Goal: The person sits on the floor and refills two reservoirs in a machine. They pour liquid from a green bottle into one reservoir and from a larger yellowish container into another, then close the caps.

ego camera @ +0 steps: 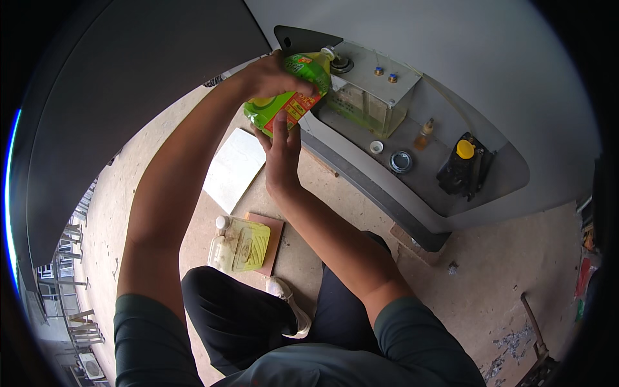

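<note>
My left hand (278, 77) grips the upper side of a large plastic bottle (309, 72) with a green label, tilted with its neck towards the right. My right hand (284, 155) supports its base from below, fingers against the label. The bottle's mouth is at the round filler opening (342, 65) on the metal lid of a transparent tank (367, 109); whether liquid flows cannot be told. The tank stands in a recess of a grey machine housing. Before it lie a white cap (376, 147) and a round metal-rimmed cap (401, 162).
A small oil bottle (423, 134) and a black device with a yellow cap (465, 149) stand in the recess. Below on the floor are a jug of yellowish liquid (239, 244) and a white panel (235, 169). The housing's lower edge (372, 193) runs beside my right forearm.
</note>
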A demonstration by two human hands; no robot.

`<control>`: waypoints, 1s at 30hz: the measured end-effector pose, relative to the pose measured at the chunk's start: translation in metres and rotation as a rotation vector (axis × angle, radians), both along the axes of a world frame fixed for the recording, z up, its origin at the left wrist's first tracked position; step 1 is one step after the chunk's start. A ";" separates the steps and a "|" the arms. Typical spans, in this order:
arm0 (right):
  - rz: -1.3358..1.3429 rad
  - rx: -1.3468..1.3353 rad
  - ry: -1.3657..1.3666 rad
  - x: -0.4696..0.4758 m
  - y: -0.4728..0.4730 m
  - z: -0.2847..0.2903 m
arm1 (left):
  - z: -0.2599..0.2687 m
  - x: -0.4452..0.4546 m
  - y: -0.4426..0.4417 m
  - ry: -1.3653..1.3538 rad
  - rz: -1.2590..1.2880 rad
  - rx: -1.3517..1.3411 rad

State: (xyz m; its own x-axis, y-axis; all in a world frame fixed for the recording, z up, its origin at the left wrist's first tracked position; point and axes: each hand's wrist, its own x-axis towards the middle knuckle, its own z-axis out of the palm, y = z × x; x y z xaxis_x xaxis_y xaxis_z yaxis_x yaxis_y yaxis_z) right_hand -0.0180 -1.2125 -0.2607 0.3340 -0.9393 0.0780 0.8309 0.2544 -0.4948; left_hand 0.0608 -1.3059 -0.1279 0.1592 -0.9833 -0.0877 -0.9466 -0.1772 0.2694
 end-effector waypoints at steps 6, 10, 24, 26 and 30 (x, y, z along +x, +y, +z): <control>0.005 -0.005 -0.023 0.000 0.001 0.000 | -0.001 0.002 -0.001 -0.001 0.003 0.010; 0.004 0.000 -0.026 0.000 0.001 0.001 | -0.002 0.001 -0.001 -0.003 0.001 0.000; 0.012 -0.012 -0.044 -0.002 0.001 0.002 | 0.000 -0.003 -0.001 -0.008 0.007 -0.002; 0.022 -0.006 -0.049 -0.003 0.001 0.002 | -0.001 -0.003 -0.002 -0.009 0.000 -0.001; 0.037 -0.004 -0.025 -0.004 0.001 0.001 | -0.003 -0.003 -0.003 -0.036 0.025 -0.001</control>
State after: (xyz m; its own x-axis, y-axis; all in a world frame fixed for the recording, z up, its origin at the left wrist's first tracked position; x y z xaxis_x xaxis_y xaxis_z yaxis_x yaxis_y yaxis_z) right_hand -0.0218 -1.2120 -0.2597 0.3665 -0.9260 0.0903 0.8330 0.2833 -0.4753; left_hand 0.0582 -1.3091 -0.1308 0.1862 -0.9792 -0.0807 -0.9510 -0.2003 0.2357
